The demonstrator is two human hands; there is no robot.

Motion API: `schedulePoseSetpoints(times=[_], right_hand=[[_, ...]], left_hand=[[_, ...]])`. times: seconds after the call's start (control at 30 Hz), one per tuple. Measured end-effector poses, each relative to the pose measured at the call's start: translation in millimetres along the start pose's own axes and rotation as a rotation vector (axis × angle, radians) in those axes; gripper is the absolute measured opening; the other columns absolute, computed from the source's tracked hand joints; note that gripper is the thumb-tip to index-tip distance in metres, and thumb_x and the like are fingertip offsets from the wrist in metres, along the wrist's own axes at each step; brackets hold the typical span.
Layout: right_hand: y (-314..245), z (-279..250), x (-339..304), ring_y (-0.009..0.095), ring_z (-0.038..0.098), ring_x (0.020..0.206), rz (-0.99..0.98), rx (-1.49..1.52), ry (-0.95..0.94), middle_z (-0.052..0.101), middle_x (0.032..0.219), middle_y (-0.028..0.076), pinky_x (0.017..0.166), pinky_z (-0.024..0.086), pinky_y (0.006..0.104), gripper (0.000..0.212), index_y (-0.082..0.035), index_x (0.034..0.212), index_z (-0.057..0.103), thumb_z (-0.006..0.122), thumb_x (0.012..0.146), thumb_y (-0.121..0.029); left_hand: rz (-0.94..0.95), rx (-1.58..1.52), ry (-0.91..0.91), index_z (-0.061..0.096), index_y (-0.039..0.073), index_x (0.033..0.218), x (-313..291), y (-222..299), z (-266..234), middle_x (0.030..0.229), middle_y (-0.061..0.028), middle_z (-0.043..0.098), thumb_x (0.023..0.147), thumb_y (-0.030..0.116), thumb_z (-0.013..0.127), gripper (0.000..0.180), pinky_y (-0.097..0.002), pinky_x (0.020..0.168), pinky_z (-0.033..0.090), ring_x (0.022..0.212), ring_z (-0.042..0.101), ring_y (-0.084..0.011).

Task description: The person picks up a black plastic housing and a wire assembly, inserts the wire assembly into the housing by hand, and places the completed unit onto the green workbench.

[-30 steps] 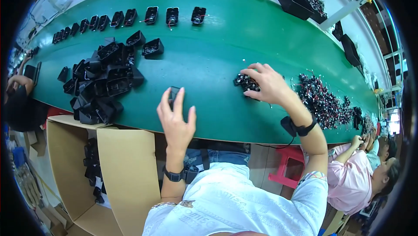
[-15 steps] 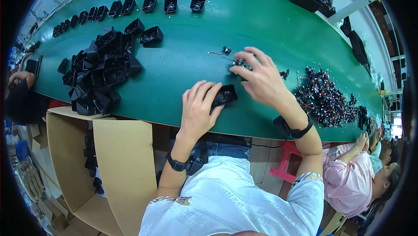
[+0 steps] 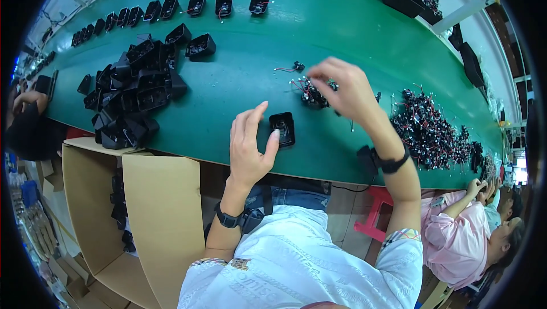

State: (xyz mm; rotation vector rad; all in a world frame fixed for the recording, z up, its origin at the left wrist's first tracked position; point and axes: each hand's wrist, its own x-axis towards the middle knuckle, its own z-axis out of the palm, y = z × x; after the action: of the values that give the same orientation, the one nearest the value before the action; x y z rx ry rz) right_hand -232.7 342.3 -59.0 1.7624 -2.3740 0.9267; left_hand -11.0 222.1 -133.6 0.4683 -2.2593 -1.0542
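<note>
My left hand (image 3: pixel 249 146) is open at the table's near edge, thumb spread from the fingers. Its thumb tip reaches the side of a small black plastic housing (image 3: pixel 289 131) that lies with its hollow side up. To the right and farther off, my right hand (image 3: pixel 346 88) is over a small cluster of wired electronic parts (image 3: pixel 312 97). Its fingers curl toward the thumb; whatever they pinch is hidden. A thin wire with a pale end (image 3: pixel 352 126) shows below this hand. One loose wired part (image 3: pixel 298 66) lies just beyond the cluster.
Black housings are heaped (image 3: pixel 134 84) at left, and a row of fitted ones (image 3: pixel 224 4) runs along the far side. At right lies a large pile of wired parts (image 3: pixel 424 132). A cardboard box (image 3: pixel 162 223) stands below the table's left edge. Another person (image 3: pixel 456 232) sits at right.
My left hand has drawn left off the housing, which now sits more upright to me and fully visible. My right hand has risen slightly and its fingers have drawn together, uncovering the parts cluster.
</note>
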Motion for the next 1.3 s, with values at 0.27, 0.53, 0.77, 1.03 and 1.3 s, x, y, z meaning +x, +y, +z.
schedulePoseSetpoints(times=[0.27, 0.53, 0.77, 1.03, 1.3], right_hand=[[28, 40, 67, 0.034, 0.067, 0.093, -0.102, -0.371, -0.47, 0.066, 0.106, 0.012, 0.082, 0.056, 0.0425, 0.024, -0.008, 0.105, 0.072, 0.07, 0.081, -0.004], [-16, 3, 26, 0.022, 0.068, 0.094, 0.159, 0.556, -0.132, 0.062, 0.108, 0.011, 0.085, 0.056, 0.0354, 0.023, 0.002, 0.106, 0.072, 0.063, 0.084, 0.008], [-46, 22, -72, 0.024, 0.068, 0.102, 0.482, 1.203, 0.061, 0.059, 0.114, 0.012, 0.093, 0.054, 0.0353, 0.019, 0.005, 0.099, 0.068, 0.073, 0.082, 0.01], [-59, 57, -99, 0.025, 0.067, 0.107, 0.461, 0.977, 0.212, 0.068, 0.116, 0.023, 0.09, 0.056, 0.0347, 0.013, 0.007, 0.093, 0.069, 0.074, 0.082, 0.009], [-67, 55, -106, 0.02, 0.07, 0.092, 0.381, 0.828, 0.265, 0.071, 0.11, 0.021, 0.08, 0.06, 0.0294, 0.017, 0.007, 0.093, 0.072, 0.074, 0.078, 0.014]], left_hand=[[0.217, 0.013, -0.265, 0.062, 0.009, 0.135, 11, 0, -7, 0.138, -0.0129, 0.057, 0.081, 0.01, 0.071, 0.055, -0.0469, 0.109, 0.04, 0.129, 0.052, -0.036], [0.222, 0.074, -0.216, 0.055, 0.008, 0.142, 3, -4, -3, 0.133, -0.0131, 0.057, 0.073, 0.03, 0.084, 0.077, -0.0462, 0.106, 0.04, 0.128, 0.052, -0.0337], [0.189, 0.022, -0.22, 0.058, 0.007, 0.135, 13, 2, -4, 0.131, -0.012, 0.061, 0.064, 0.035, 0.091, 0.084, -0.0449, 0.104, 0.04, 0.126, 0.056, -0.0323], [0.199, -0.001, -0.194, 0.061, 0.008, 0.118, 6, -6, 4, 0.121, -0.009, 0.066, 0.07, 0.02, 0.087, 0.056, -0.0442, 0.101, 0.04, 0.121, 0.06, -0.0291], [0.12, -0.334, -0.181, 0.061, 0.005, 0.112, 0, -12, -3, 0.117, -0.0128, 0.068, 0.066, -0.002, 0.086, 0.054, -0.0384, 0.097, 0.05, 0.114, 0.065, -0.028]])
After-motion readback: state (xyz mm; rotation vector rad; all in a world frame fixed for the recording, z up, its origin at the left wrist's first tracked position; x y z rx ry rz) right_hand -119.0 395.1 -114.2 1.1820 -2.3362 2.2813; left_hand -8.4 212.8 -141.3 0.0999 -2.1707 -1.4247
